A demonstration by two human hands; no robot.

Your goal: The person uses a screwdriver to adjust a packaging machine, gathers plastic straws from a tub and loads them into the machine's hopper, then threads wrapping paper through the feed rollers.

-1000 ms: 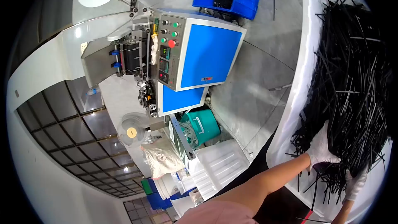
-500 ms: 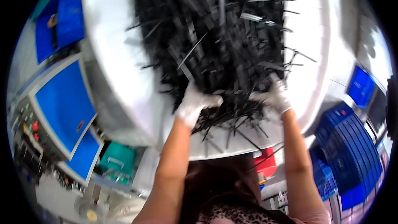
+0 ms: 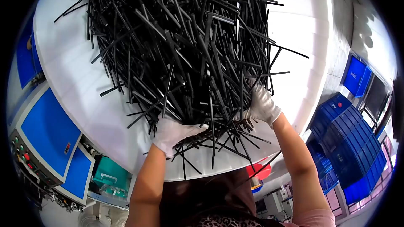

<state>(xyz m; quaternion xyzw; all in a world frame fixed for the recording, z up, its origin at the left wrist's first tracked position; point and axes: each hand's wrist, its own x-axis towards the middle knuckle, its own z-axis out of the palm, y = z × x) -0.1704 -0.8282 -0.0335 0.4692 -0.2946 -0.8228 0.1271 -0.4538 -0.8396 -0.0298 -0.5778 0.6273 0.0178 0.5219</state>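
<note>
A large heap of thin black strips (image 3: 189, 59) lies on a white rounded surface (image 3: 294, 25). My left hand (image 3: 174, 133), in a white glove, presses at the near left edge of the heap, thumb stretched to the right and the other fingers hidden beneath strips. My right hand (image 3: 261, 104), gloved too, is at the near right edge, its fingertips partly covered by strips. Between the two hands a bunch of strips sticks out toward my body. What the hidden fingers hold cannot be made out.
A blue and white machine with control buttons (image 3: 50, 130) stands at the left, a teal bin (image 3: 111, 176) below it. Stacked blue crates (image 3: 349, 143) are at the right, with a blue box (image 3: 357, 75) beyond. Something red (image 3: 259, 170) shows below the surface's near edge.
The view has swung from the machine side to face the heap. Since half a second ago, both hands appear lower in view, with the left further left and the right hand also shifted left.
</note>
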